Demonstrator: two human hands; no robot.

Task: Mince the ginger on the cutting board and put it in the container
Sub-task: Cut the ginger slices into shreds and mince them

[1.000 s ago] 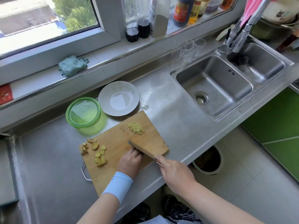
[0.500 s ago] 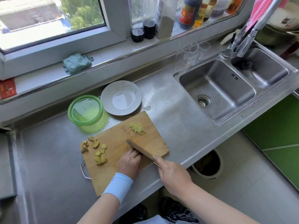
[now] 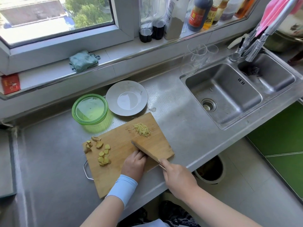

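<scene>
Steel counter (image 3: 49, 169) runs under the window, with a double sink (image 3: 229, 89) set in at the right. A tap (image 3: 259, 45) stands over the divider and clear glasses (image 3: 196, 54) sit at the back left corner of the sink.

Wooden cutting board (image 3: 121, 140) lies angled at the front edge of the counter, wire handle at its left near corner. Grey plate (image 3: 113, 95) is just past the board's far edge. Green container (image 3: 73, 112) is left of the plate, nearly touching it, close to the board's far left corner. Can't tell if its lid is on.

Right hand (image 3: 178, 176) is wrapped around the knife (image 3: 144, 150) handle. The blade is angled across the right half of the board, tip pointing away.

Left hand (image 3: 134, 164), pale blue sleeve (image 3: 122, 187) at the wrist, is on the board with fingers curled under and knuckles against the side of the blade. What's under the fingers is hidden, so I can't tell if it grips anything.

Teal cloth (image 3: 83, 60) is bunched on the sill.

Ginger slices (image 3: 104, 154) are scattered on the left side of the board, some with skin, well left of the knife. Ginger shreds (image 3: 142, 128) sit in a small pile near the far right corner of the board, beyond the blade tip. No ginger is visible in the container.
</scene>
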